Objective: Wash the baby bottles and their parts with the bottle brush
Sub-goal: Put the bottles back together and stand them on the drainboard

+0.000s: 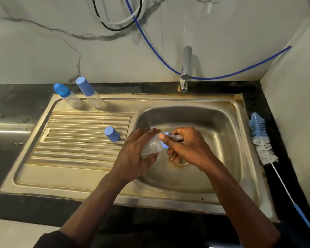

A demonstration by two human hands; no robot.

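Note:
Over the left side of the steel sink basin [213,122], my left hand [134,154] grips a clear baby bottle [153,145] lying sideways. My right hand [188,145] grips its blue collar ring [164,140] and the clear teat. A loose blue cap [111,134] lies on the ribbed drainboard [75,140] just left of my hands. Two capped bottles, one [68,95] beside the other [89,93], stand at the drainboard's back edge. The bottle brush [263,144], with blue and white bristles and a long blue-tipped handle, lies on the dark counter right of the sink.
A chrome tap [185,68] rises behind the basin, with no water running. A blue hose [222,77] and black and white cables hang along the marble wall. The drain [180,162] sits under my right hand. A wall corner closes in on the right.

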